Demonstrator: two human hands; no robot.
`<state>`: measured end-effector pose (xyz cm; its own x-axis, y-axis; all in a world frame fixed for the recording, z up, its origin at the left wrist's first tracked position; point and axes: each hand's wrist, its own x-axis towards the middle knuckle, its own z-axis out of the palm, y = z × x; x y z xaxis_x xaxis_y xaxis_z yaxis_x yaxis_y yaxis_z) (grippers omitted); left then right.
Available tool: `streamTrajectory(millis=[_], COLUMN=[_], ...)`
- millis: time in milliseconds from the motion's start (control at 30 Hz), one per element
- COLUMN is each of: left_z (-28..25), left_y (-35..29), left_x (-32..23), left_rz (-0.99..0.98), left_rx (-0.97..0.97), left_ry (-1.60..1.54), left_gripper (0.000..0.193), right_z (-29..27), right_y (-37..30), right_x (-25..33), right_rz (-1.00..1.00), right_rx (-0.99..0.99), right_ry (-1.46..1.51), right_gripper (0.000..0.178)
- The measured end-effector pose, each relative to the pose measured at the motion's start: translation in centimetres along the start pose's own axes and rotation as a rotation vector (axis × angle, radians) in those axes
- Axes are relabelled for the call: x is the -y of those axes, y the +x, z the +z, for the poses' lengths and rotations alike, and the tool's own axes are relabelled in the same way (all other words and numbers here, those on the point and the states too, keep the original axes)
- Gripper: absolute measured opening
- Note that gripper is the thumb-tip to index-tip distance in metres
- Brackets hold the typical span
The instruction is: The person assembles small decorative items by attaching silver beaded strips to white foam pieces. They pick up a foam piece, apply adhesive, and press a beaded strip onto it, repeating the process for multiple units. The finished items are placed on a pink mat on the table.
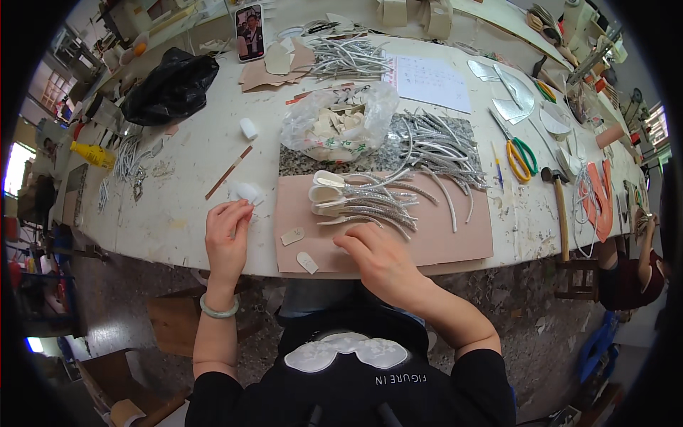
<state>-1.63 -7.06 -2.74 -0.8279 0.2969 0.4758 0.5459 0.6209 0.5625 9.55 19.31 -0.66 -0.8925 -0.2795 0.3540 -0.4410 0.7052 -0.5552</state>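
My left hand (pixel 229 231) is closed in a pinch beside a small white rounded piece (pixel 247 191); a thin light sliver shows near the fingertips, but I cannot make out what they hold. Over a pinkish-brown board (pixel 455 245), my right hand (pixel 384 263) has its fingers curled closed, with their tips partly hidden. Just beyond it lies a bundle of silver cords (pixel 384 199), their left ends joined to looped cream tabs (pixel 326 192). Two loose cream tabs, one upper (pixel 292 236) and one lower (pixel 307 262), rest on the board between my hands.
Behind the board, a granite slab (pixel 288 165) bears a plastic bag (pixel 299 128) of cream scraps and more silver cords (pixel 437 146). Scissors (pixel 523 156) and a hammer (pixel 558 192) lie right. A phone (pixel 250 33) stands at the back; a black bag (pixel 171 89) sits left.
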Motion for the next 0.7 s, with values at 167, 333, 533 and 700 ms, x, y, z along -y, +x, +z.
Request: streamTrajectory(millis=[167, 333, 533, 700], left_z=[1.0, 0.8, -2.7, -6.0], left_y=[-2.0, -3.2, 0.2, 6.0], left_x=[-1.2, -5.4, -9.3, -18.1], left_rz=[0.006, 0.057, 0.142, 0.635], left_rx=[-0.002, 0.097, 0.031, 0.030], left_ry=[0.211, 0.016, -0.690, -1.045], left_gripper=[0.023, 0.027, 0.025, 0.010], right_z=[1.1, 0.5, -5.2, -8.6], right_y=[0.2, 0.0, 0.5, 0.1], right_x=[-0.7, -0.5, -2.8, -9.4], right_rz=[-0.013, -0.003, 0.064, 0.446], right_rx=[-0.034, -0.135, -0.460, -0.256], right_ry=[-0.051, -0.050, -0.040, -0.500], right_gripper=[0.038, 0.031, 0.021, 0.015])
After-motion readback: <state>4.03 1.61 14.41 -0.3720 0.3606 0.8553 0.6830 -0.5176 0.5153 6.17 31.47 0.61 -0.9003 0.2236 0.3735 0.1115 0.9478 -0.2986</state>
